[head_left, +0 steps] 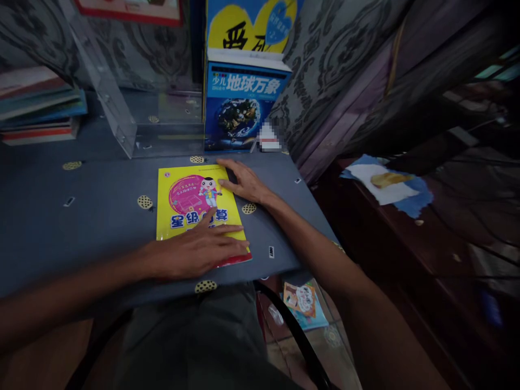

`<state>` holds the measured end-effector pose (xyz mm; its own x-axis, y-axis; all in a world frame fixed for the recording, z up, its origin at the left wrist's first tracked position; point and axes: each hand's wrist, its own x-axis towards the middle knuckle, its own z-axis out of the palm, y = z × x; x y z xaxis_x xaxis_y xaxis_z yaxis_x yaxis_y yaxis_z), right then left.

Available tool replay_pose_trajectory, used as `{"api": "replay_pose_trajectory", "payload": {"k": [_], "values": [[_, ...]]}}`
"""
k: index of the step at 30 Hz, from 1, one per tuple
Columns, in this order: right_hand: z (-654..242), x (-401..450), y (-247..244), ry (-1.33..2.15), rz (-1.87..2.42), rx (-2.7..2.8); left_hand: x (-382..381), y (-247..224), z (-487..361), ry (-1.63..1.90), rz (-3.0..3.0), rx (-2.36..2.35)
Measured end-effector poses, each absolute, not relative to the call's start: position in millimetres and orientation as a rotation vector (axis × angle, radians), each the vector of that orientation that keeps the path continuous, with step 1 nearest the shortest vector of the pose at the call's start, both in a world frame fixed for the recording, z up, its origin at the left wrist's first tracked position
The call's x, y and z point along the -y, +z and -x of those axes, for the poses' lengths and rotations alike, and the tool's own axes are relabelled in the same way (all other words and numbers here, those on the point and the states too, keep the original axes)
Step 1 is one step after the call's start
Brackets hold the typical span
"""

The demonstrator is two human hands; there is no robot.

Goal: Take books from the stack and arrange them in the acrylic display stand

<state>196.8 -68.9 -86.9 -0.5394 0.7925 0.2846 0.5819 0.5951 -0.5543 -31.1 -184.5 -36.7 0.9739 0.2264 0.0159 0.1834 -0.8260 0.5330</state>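
A yellow workbook [231, 203] with a pink circle, a cartoon figure and blue-and-white lettering lies closed on the grey-blue tablecloth [114, 211]. My left hand [199, 246] rests flat across its lower part, fingers stretched and spread, covering some of the title. At the workbook's upper right edge is my right hand [244, 181]. Its fingers are extended and apart, with the tips touching the cover's edge near the corner. Neither hand is wrapped around anything.
A clear acrylic stand [125, 122] and upright blue books [244, 103] stand at the back. Stacked books [40, 108] lie at the left. Right of the table, a dark surface bears a blue-and-white cloth or paper [390, 181]. More booklets [304, 303] are below the table.
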Motion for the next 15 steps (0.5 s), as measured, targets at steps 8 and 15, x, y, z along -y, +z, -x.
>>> {"api": "replay_pose_trajectory", "payload": {"k": [8,15], "values": [[-193.7,72.6,-85.8,0.461,1.171,2.374,199.7,-37.5,29.6,0.051,-2.691,-0.206],[-191.8,78.7,-82.1,0.403,1.206,2.399,201.6,-43.7,30.0,0.218,-2.774,-0.174]]}}
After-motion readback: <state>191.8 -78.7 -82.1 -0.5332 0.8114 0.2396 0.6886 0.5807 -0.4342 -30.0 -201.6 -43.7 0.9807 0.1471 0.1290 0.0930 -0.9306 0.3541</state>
